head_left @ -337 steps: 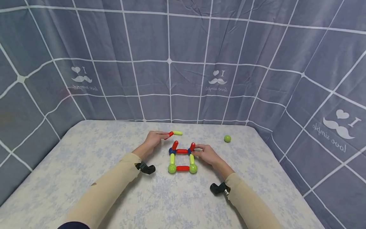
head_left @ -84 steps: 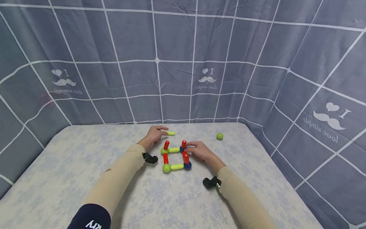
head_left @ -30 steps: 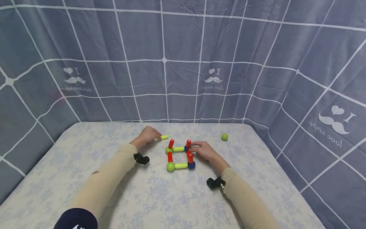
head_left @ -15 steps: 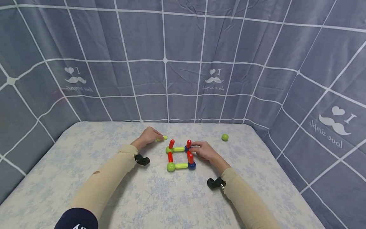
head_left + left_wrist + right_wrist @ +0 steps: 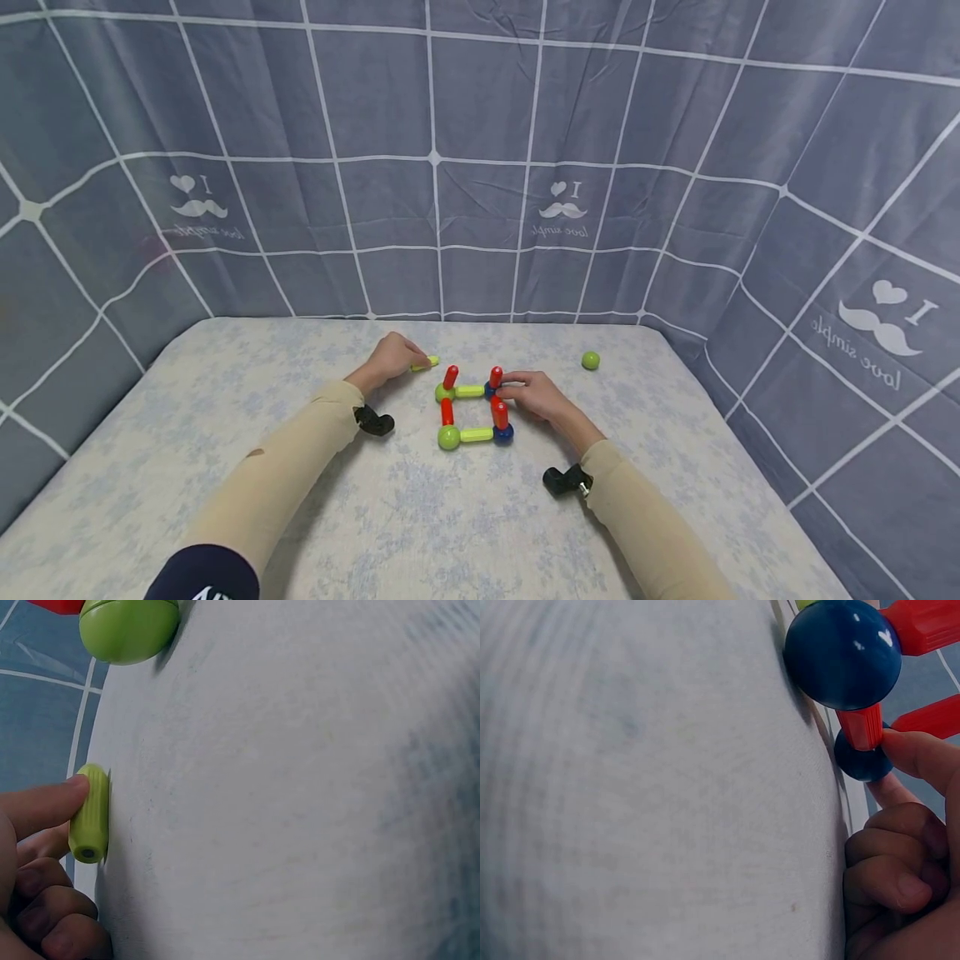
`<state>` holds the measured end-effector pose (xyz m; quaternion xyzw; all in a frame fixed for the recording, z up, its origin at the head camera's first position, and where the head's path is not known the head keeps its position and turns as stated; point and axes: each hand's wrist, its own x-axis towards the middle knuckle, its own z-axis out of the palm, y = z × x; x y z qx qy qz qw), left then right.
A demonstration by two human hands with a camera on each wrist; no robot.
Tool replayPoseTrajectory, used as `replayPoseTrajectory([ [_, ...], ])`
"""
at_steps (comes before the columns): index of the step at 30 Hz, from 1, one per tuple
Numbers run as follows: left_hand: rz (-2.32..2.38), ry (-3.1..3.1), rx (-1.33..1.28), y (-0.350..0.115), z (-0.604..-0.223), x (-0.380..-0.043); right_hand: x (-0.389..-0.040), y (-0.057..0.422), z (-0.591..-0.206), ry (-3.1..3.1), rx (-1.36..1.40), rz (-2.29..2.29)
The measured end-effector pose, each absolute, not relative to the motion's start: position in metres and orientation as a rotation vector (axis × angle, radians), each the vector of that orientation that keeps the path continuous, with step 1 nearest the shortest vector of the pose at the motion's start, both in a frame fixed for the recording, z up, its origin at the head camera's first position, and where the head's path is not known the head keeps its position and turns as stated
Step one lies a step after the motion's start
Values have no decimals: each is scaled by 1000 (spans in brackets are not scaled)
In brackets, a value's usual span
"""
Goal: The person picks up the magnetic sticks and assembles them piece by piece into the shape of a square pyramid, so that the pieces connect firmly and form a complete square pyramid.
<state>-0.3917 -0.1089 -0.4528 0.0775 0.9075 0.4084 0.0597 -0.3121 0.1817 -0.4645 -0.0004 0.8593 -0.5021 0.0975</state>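
My left hand [image 5: 391,354] pinches a short yellow-green magnetic rod [image 5: 90,817] between thumb and finger, low over the table behind the built frame. That frame is a square of rods and balls: a green ball [image 5: 448,437] at front left, another green ball [image 5: 445,392] at back left, and blue balls at both right corners. Red rods stand up from the back-left ball, the back-right blue ball [image 5: 864,759] and the front-right blue ball [image 5: 844,654]. With thumb and finger my right hand [image 5: 534,393] holds the back-right blue ball; its other fingers are curled.
A loose green ball [image 5: 590,360] lies on the table at the back right. The pale patterned tabletop [image 5: 420,517] ends at a grey-blue checked curtain [image 5: 480,208] behind and on the sides. A dark camera [image 5: 566,481] sits on the right wrist.
Since the oldest frame the square has turned and gained a third upright red rod. My left hand went from a red rod to the yellow-green one and drew it leftward. Lately almost still.
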Motion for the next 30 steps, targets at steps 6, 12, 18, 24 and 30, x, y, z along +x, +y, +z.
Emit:
replayPoseTrajectory([
  [6, 1332, 2727, 216, -112, -453, -386, -311, 180, -463, 2553, -5, -1479],
  [12, 1440, 2707, 157, -112, -455, -381, -312, 181, -466, 2554, -9, -1480],
  [18, 1571, 2663, 110, -112, -461, -374, -313, 182, -467, 2574, -17, -1477],
  [24, 1732, 2560, 13, -109, -462, -360, -314, 182, -469, 2579, -21, -1471],
  [30, 1848, 2460, -69, -106, -459, -349, -314, 183, -469, 2572, 2, -1462],
])
